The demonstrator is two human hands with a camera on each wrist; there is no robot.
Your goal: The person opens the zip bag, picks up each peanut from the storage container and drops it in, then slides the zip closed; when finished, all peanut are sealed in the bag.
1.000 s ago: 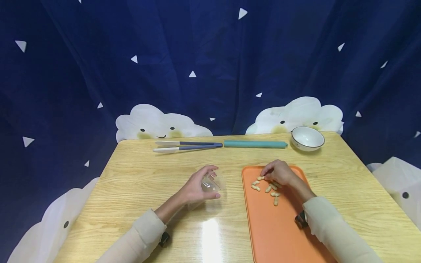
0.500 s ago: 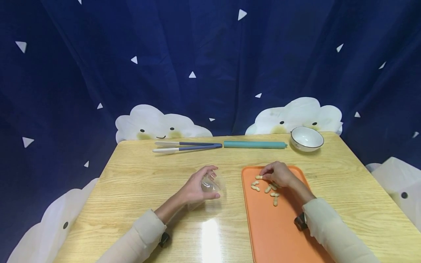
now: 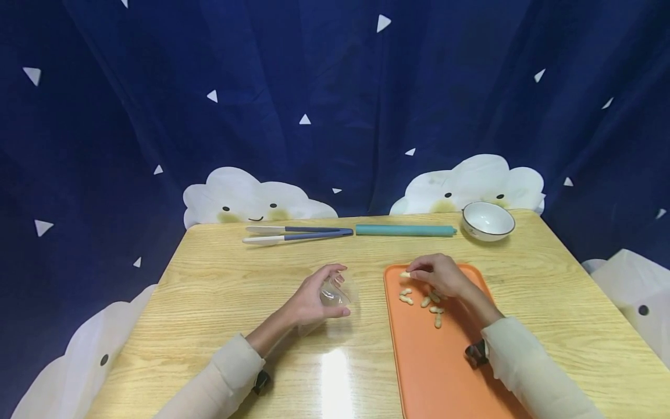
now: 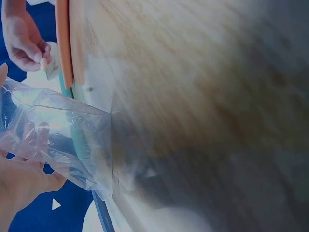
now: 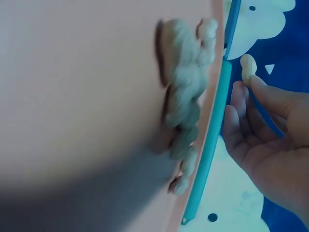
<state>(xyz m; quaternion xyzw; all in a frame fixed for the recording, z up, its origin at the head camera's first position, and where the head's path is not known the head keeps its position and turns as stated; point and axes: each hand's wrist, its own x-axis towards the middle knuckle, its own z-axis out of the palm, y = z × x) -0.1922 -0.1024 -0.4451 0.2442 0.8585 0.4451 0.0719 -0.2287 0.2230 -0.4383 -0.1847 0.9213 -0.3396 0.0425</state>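
My left hand holds a clear plastic bag that stands on the table, its fingers and thumb curved about the upper part. Between the fingertips of my right hand a peanut in its shell is pinched, raised above the far left part of the orange tray. Several more peanuts lie on the tray just below and around that hand. Whether anything lies inside the bag is hard to see through the shiny plastic.
Along the back of the wooden table lie blue-and-white tongs and a teal stick-like tube. A white bowl stands at the back right. Behind hangs a dark blue curtain.
My right hand has lifted the peanut off the tray and shifted slightly left and away with it. The left hand and the bag have stayed in place.
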